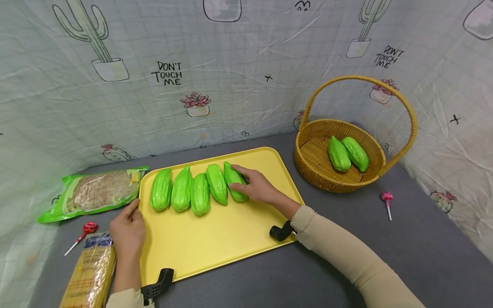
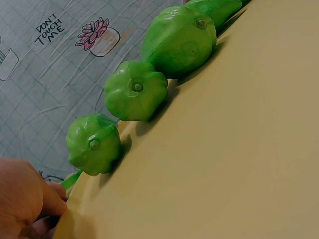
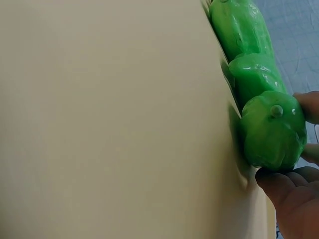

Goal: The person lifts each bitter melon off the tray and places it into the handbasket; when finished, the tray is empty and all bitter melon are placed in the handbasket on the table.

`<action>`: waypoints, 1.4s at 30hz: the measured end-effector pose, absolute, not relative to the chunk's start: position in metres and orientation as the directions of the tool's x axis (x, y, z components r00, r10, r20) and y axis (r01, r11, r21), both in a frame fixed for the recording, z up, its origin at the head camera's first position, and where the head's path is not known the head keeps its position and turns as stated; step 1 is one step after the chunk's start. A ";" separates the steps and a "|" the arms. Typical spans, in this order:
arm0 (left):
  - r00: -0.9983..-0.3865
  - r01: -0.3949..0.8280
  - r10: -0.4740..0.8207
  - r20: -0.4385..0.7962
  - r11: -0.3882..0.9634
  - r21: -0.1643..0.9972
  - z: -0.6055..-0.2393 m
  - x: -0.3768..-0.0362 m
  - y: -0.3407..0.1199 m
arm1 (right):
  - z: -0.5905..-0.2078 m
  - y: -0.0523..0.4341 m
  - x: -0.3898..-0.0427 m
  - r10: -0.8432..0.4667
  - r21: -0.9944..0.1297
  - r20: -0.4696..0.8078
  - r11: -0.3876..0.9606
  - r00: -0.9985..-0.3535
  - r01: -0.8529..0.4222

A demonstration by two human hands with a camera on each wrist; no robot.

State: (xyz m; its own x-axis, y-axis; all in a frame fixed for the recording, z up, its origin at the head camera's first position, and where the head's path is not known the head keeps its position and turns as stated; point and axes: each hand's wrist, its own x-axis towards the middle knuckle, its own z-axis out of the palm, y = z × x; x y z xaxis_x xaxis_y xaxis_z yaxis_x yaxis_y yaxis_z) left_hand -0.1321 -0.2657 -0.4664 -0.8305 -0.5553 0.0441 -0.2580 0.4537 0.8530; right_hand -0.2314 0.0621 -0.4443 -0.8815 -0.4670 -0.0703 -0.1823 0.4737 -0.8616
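Five green gourds lie in a row on the yellow tray point(image 1: 215, 244), and two more sit in the wicker basket point(image 1: 308, 164) to its right. The right hand point(image 1: 257, 187) curls its fingers round the rightmost gourd point(image 1: 232, 179), which rests on the tray touching its neighbour. The left hand point(image 1: 128, 229) grips the tray's left edge, thumb on the rim. The step in hand looks like placing or taking this end gourd; the next move calls for a firm hold and a clean lift clear of the row.
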 end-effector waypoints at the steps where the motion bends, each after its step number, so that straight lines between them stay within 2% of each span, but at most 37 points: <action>1: -0.831 -0.259 -0.555 0.042 0.453 0.853 -0.466 -0.132 -0.266 | -0.445 0.062 -0.231 -0.465 -0.864 -0.071 0.472 -0.883 -0.179; 25: -0.833 -0.280 -0.553 0.023 0.458 0.844 -0.472 -0.132 -0.266 | -0.435 0.075 -0.225 -0.427 -0.902 -0.050 0.406 -0.903 -0.143; 37: -0.830 -0.277 -0.557 0.027 0.454 0.847 -0.470 -0.132 -0.266 | -0.419 0.099 -0.230 -0.400 -0.927 0.018 0.337 -0.916 -0.165; 42: -0.833 -0.265 -0.552 0.035 0.453 0.851 -0.470 -0.133 -0.266 | -0.413 0.111 -0.231 -0.367 -0.921 0.017 0.356 -0.930 -0.157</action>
